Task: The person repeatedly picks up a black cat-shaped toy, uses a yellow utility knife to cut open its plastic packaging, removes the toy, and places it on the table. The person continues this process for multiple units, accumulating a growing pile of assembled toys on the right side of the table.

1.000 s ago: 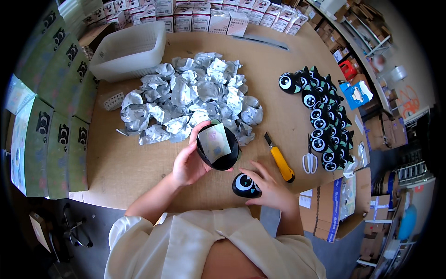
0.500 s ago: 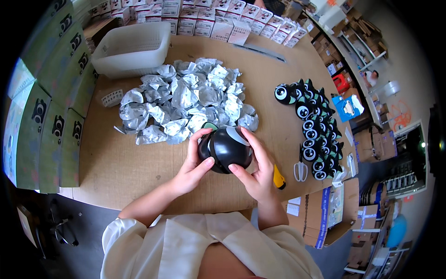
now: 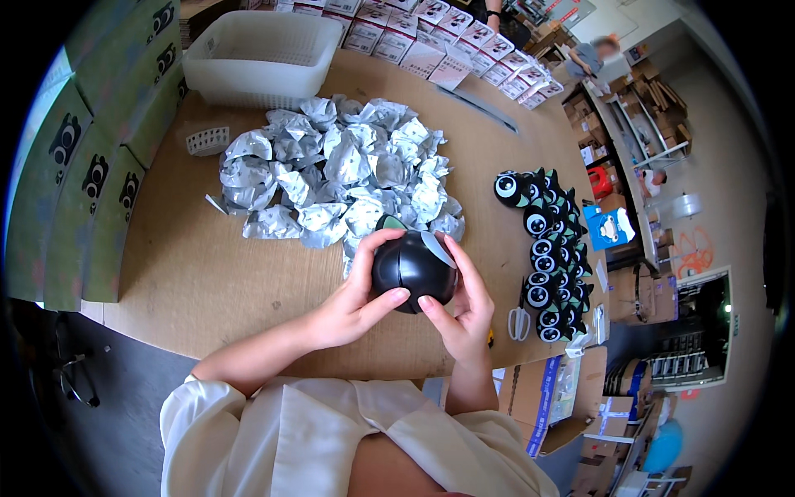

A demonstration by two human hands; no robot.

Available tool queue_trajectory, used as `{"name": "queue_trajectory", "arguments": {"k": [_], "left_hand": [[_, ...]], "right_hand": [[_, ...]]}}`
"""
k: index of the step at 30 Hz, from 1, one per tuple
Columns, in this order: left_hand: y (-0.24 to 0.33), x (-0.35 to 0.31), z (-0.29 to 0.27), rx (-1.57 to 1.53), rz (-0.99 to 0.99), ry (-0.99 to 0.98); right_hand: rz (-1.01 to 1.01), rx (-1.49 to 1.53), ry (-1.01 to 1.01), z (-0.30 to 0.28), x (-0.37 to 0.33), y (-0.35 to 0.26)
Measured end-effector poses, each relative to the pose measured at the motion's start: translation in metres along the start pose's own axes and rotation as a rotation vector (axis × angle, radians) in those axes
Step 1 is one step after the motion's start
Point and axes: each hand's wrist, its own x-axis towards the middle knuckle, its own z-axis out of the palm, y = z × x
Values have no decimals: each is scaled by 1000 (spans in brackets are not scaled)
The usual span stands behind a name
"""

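Note:
Above the near part of the table, both hands hold a glossy black ball-shaped toy head (image 3: 416, 269). A thin seam runs down its front, a pale grey patch shows at its upper right, and a green fin-like piece sticks up at its upper left. My left hand (image 3: 362, 300) grips the left side, thumb beside the seam. My right hand (image 3: 465, 313) closes round the right side, its thumb low on the front. Just beyond lies a heap of crumpled silvery paper (image 3: 339, 166). The far side of the toy head is hidden.
Black toy heads with big eyes (image 3: 542, 255) stand in rows at the right, beside white-handled scissors (image 3: 519, 323). A white plastic basket (image 3: 261, 70) and small boxes (image 3: 422, 41) line the back. Green boxes (image 3: 91, 186) are stacked left. Other people are in the background.
The toy head has turned slightly in my hands, and the wide groove on its left now shows as a thin seam. The whole view has tilted. Both hands keep their hold.

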Motion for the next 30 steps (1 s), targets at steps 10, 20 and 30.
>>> {"name": "queue_trajectory", "arguments": {"k": [10,20,30], "left_hand": [[2,2,-4,4,51,30],[-2,2,-5,46,62,33],[5,1,-3,14,1,21]], "right_hand": [[-29,57,-35,0,-1,3],[-62,30,-19,1,-2,5],[-22,22,-53,1,-1,2]]}}
